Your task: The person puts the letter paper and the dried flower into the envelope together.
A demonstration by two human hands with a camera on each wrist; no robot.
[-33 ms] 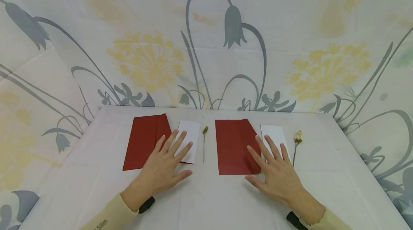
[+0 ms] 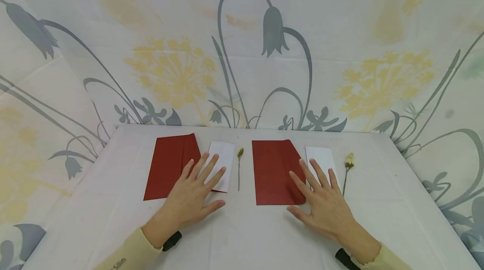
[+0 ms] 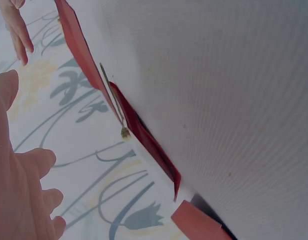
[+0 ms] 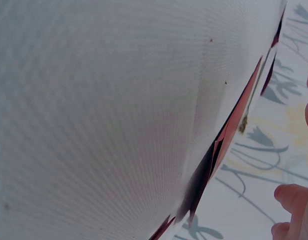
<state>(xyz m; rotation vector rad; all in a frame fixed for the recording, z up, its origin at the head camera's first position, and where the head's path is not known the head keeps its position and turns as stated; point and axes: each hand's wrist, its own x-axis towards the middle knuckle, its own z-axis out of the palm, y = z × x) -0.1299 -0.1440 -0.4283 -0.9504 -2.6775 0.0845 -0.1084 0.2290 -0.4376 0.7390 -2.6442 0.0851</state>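
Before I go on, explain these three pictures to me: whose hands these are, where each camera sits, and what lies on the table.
A person works with bare hands; no machine. The wide picture comes from a head camera looking down. The other two come from wrist cameras, low and tilted, so the table fills them. On the white table lie two dark red envelopes, each with a white card and a dried flower sprig to its right. The left hand and the right hand lie flat, fingers straight over envelope and card. Nothing is held.

Two red envelopes (image 2: 170, 165) (image 2: 274, 171), two white cards (image 2: 223, 158) (image 2: 320, 158), two dried flower sprigs (image 2: 239, 165) (image 2: 348, 165), and two hands (image 2: 193, 196) (image 2: 325, 205).
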